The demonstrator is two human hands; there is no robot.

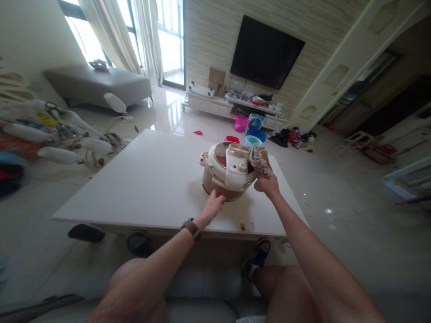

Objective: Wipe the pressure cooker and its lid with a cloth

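The right hand point(268, 183) grips a bunched patterned cloth point(260, 162) against the side of the pressure cooker point(232, 168). The left hand point(214, 204) touches the cooker's lower front, fingers bent; whether it grasps the body, I cannot tell. The cooker sits on the white table point(134, 179), toward its right end, its lid on. Two small items point(242, 226) lie near the table's front edge. Beyond, baskets point(253, 141) stand on the floor before a low cabinet point(210, 104), below a wall-mounted television point(267, 51).

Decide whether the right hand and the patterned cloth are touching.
Touching: the head view shows the right hand clasping the patterned cloth at its lower end.
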